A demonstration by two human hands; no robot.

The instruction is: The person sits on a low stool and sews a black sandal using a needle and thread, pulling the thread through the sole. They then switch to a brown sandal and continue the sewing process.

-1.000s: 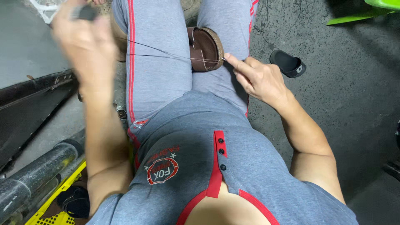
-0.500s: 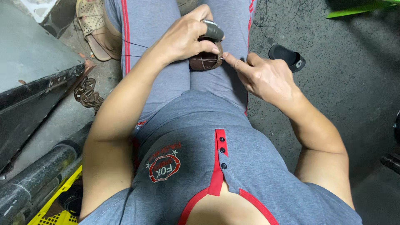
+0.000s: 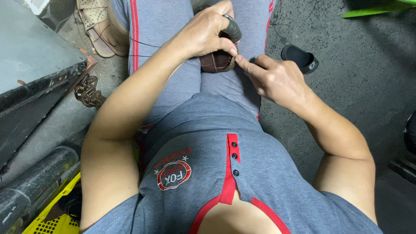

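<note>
Left hand point(image 3: 203, 32) over brown leather piece point(image 3: 216, 61)

The leather piece point(image 3: 218, 61) was dark brown, its thread point(image 3: 145, 43) black. The finger guard point(image 3: 232, 29) was dark grey. The shirt point(image 3: 242, 173) was grey with red trim and a red-and-white round badge. The slipper point(image 3: 300, 57) was black, the sandal point(image 3: 96, 27) beige, the crate point(image 3: 52, 219) yellow.

Left hand point(image 3: 203, 34) gripped the brown leather piece point(image 3: 216, 61) held between the thighs; a dark thimble-like cap, possibly rubber, sat on one finger point(image 3: 232, 29). Right hand point(image 3: 275, 80) touched the piece's edge with its forefinger. Thin thread point(image 3: 145, 43) crossed the left thigh.
</note>
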